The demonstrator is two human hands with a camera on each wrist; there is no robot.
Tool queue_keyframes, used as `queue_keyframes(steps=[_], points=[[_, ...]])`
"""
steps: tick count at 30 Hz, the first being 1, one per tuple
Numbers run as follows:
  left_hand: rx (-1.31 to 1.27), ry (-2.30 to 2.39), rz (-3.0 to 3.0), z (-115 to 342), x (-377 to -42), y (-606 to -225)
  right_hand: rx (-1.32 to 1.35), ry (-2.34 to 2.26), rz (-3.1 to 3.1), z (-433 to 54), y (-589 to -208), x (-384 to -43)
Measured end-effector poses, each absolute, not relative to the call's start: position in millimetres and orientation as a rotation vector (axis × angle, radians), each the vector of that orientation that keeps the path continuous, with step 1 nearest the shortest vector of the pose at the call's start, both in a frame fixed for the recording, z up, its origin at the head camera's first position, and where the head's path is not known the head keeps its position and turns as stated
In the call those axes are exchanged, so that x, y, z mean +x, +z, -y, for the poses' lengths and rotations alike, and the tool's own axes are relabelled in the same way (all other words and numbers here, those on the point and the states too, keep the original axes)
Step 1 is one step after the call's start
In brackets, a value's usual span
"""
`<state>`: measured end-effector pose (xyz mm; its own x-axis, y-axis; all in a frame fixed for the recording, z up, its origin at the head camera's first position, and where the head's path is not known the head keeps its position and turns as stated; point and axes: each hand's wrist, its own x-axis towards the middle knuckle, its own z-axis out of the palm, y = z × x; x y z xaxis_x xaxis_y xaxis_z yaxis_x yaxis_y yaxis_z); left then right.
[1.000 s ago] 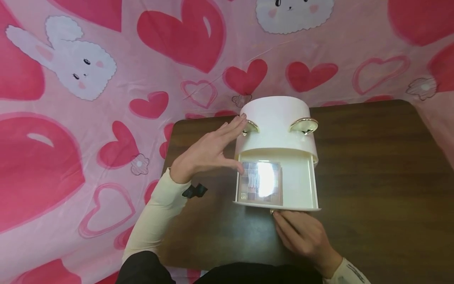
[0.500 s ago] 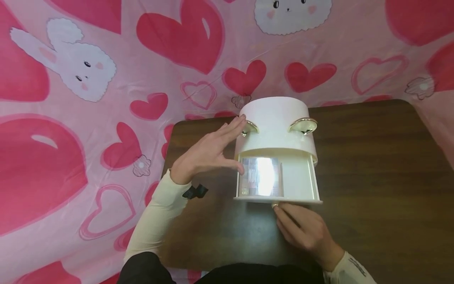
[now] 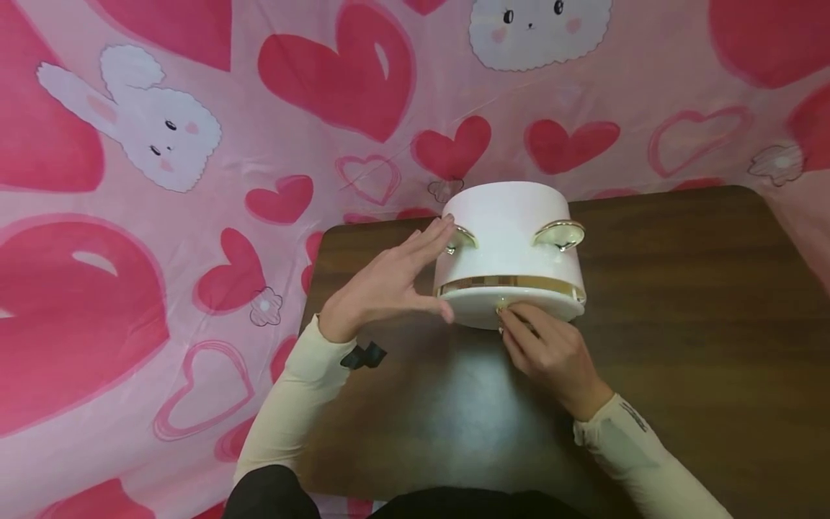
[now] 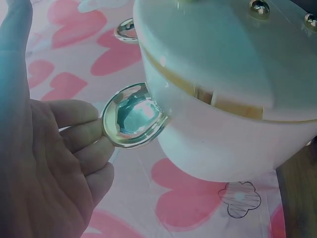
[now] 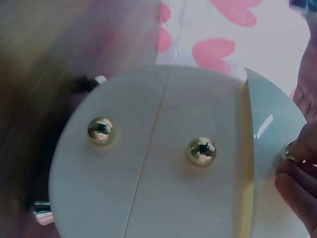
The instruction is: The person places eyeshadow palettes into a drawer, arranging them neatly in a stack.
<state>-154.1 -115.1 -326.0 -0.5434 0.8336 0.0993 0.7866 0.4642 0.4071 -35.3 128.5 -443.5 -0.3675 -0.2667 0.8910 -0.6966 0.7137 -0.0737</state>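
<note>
A white rounded drawer box [image 3: 506, 231] sits on the table. Its drawer front [image 3: 470, 306] stands out a little from the body, leaving a narrow gap, through which a strip of the palette [image 3: 483, 281] shows. My right hand [image 3: 551, 353] pinches the drawer's round gold knob [image 5: 287, 152] between thumb and fingers. On the box's left side my left hand [image 3: 392, 288] is spread, its fingertips at a gold-rimmed ear-shaped piece [image 4: 133, 116] and its thumb beside the drawer front. In the right wrist view, two more drawer fronts with gold knobs [image 5: 201, 151] are flush.
The dark wooden table [image 3: 687, 324] extends to the right of the box. Behind and to the left hangs a pink cloth [image 3: 214, 130] with hearts and rabbit faces. Another gold-rimmed piece [image 3: 560, 236] juts from the box's right side.
The drawer has slid inward from well out to nearly closed, covering most of the palette. My right hand has moved forward with the knob; the left hand has kept its place at the box.
</note>
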Motion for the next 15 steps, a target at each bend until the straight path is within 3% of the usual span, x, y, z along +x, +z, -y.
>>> queue_keyframes(steps=[7,15], points=[[1.448,0.629,-2.603,114.2,-154.0,-326.8,0.648,0.568,1.98,-127.6,-448.3,-49.8],[1.445,0.637,-2.61,113.4,-152.5,-330.6,0.682,0.645,2.011,-131.0,-434.8,-39.4]])
